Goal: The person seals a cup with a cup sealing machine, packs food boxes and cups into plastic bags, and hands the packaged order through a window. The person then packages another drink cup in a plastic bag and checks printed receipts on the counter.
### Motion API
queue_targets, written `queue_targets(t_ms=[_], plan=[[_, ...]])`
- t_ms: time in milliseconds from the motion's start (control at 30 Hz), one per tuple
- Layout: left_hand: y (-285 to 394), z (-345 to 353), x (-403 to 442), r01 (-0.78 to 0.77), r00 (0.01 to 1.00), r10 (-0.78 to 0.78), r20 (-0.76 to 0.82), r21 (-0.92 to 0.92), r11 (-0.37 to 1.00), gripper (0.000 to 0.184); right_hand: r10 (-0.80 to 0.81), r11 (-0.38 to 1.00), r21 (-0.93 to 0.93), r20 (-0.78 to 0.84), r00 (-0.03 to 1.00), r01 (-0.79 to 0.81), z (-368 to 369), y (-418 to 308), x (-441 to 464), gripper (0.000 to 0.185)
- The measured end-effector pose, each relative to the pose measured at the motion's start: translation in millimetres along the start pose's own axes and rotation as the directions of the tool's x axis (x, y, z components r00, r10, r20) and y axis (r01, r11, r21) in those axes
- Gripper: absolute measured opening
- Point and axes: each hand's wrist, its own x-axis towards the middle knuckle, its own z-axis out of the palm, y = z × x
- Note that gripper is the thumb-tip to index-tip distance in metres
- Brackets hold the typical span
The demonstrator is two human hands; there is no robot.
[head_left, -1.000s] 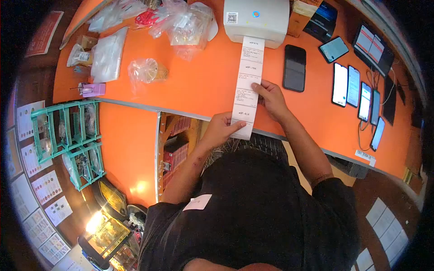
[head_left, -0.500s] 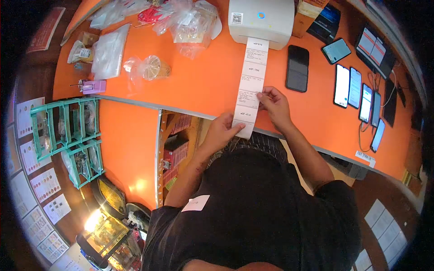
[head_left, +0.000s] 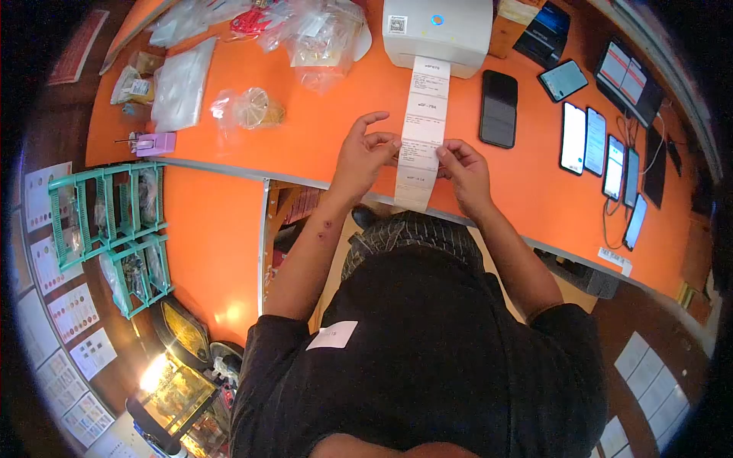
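Note:
A long strip of printed white labels (head_left: 424, 122) hangs out of the white label printer (head_left: 435, 30) and runs toward me over the table edge. My left hand (head_left: 365, 160) pinches the strip's left edge, its forefinger lifted away from the paper. Opposite, my right hand (head_left: 466, 174) has thumb and fingers closed on the right edge at about the same height. The strip's lower end dangles free between my wrists.
Right of the printer lies a dark phone (head_left: 498, 109), then several lit phones with cables. Clear plastic bags (head_left: 324, 38) and a purple tape dispenser (head_left: 155, 143) are on the left. Green racks (head_left: 114, 206) stand lower left. The orange table's (head_left: 359, 91) metal edge crosses below my hands.
My left hand has gone from the strip's lower end up to its left edge, level with my right hand. My right hand stays at the right edge.

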Motion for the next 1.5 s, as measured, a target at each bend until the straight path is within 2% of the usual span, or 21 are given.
queue_targets(t_ms=[233, 267, 300, 333, 433, 533, 633, 667, 733, 833, 900, 1000, 1100, 1133, 1200, 1267, 1300, 1400, 1500], plan=[[0.0, -0.1, -3.5, 0.028, 1.0, -0.028, 0.009, 0.061, 0.998, 0.053, -0.003, 1.0, -0.014, 0.017, 1.0, 0.003, 1.1, -4.6, -1.4, 0.015], [-1.1, 2.6, -4.5, -0.125, 0.989, 0.142, -0.047, 0.263, 0.957, 0.051, -0.01, 1.0, -0.026, 0.013, 1.0, 0.01, 0.8, -3.1, -0.7, 0.015], [-2.0, 7.6, -6.0, -0.251, 0.946, 0.316, -0.067, 0.461, 0.851, 0.048, -0.016, 0.999, -0.036, 0.009, 1.0, 0.017, 0.5, -0.2, -0.1, 0.015], [-1.0, 11.3, -7.6, -0.342, 0.876, 0.48, -0.049, 0.639, 0.689, 0.046, -0.023, 0.999, -0.047, 0.005, 1.0, 0.023, 0.3, 2.9, 0.6, 0.015], [20.9, 20.4, -13.1, -0.499, 0.721, 0.63, 0.291, 0.848, 0.179, 0.032, -0.041, 0.996, -0.073, -0.004, 0.999, 0.041, -0.9, 11.9, 1.0, 0.015], [10.5, 31.2, -4.2, -0.575, 0.683, 0.585, 0.437, 0.816, 0.062, 0.02, -0.089, 0.99, -0.104, 0.014, 0.996, 0.09, -2.1, 16.2, -0.2, 0.015], [-0.8, 33.4, 8.1, -0.563, 0.695, 0.542, 0.474, 0.826, -0.001, 0.012, -0.181, 0.971, -0.172, -0.054, 0.982, 0.169, -4.9, 32.3, 5.0, 0.016], [0.5, 36.2, 8.3, -0.559, 0.694, 0.536, 0.481, 0.829, -0.02, 0.009, -0.149, 0.974, -0.178, -0.043, 0.988, 0.139, -9.2, 31.0, 5.7, 0.016], [-1.8, 38.6, 8.2, -0.561, 0.684, 0.535, 0.496, 0.826, -0.05, 0.009, -0.08, 0.978, -0.195, -0.028, 0.996, 0.073, -9.3, 23.2, 2.0, 0.018], [-7.4, 39.9, 8.9, -0.567, 0.672, 0.538, 0.51, 0.821, -0.07, 0.01, -0.175, 0.96, -0.223, -0.007, 0.985, 0.169, -10.9, 29.0, 5.1, 0.018], [-7.2, 37.9, 8.3, -0.565, 0.661, 0.551, 0.51, 0.821, -0.082, 0.011, -0.136, 0.966, -0.223, -0.009, 0.991, 0.131, -11.7, 29.1, 4.4, 0.019], [-15.8, 34.8, 9.2, -0.562, 0.665, 0.603, 0.44, 0.827, 0.017, 0.011, -0.087, 0.987, -0.141, -0.034, 0.996, 0.081, -9.1, 27.8, 4.4, 0.019], [-28.0, 32.1, -0.6, -0.481, 0.704, 0.685, 0.189, 0.836, 0.264, 0.022, 0.003, 1.0, -0.016, -0.07, 0.998, -0.004, -8.9, 34.5, 3.2, 0.018], [-32.9, 32.9, -1.5, -0.421, 0.755, 0.654, 0.044, 0.797, 0.432, 0.028, -0.001, 0.999, -0.049, -0.081, 0.997, -0.003, -13.5, 43.8, 5.9, 0.016], [-43.8, 32.8, -3.6, -0.277, 0.829, 0.511, -0.226, 0.629, 0.727, 0.039, 0.035, 0.999, -0.025, -0.068, 0.997, -0.037, -19.4, 50.1, 8.7, 0.015], [-57.5, 23.2, -1.0, -0.213, 0.935, 0.269, -0.229, 0.241, 0.947, 0.049, 0.055, 0.998, -0.011, -0.066, 0.996, -0.056, -20.7, 54.7, 8.6, 0.014], [-59.8, 19.9, 0.8, -0.148, 0.97, 0.151, -0.189, 0.028, 0.989, 0.054, 0.055, 0.998, -0.007, -0.07, 0.996, -0.055, -18.3, 51.5, 8.5, 0.014], [-62.9, 11.1, 2.9, -0.092, 0.989, 0.102, -0.111, 0.093, 0.991, 0.058, 0.063, 0.998, 0.03, -0.061, 0.996, -0.061, -13.7, 41.9, 7.3, 0.013], [-59.4, 10.5, 1.3, -0.063, 0.989, 0.083, -0.124, 0.157, 0.986, 0.058, 0.058, 0.998, 0.029, -0.027, 0.998, -0.058, -17.0, 45.6, 10.9, 0.012]])
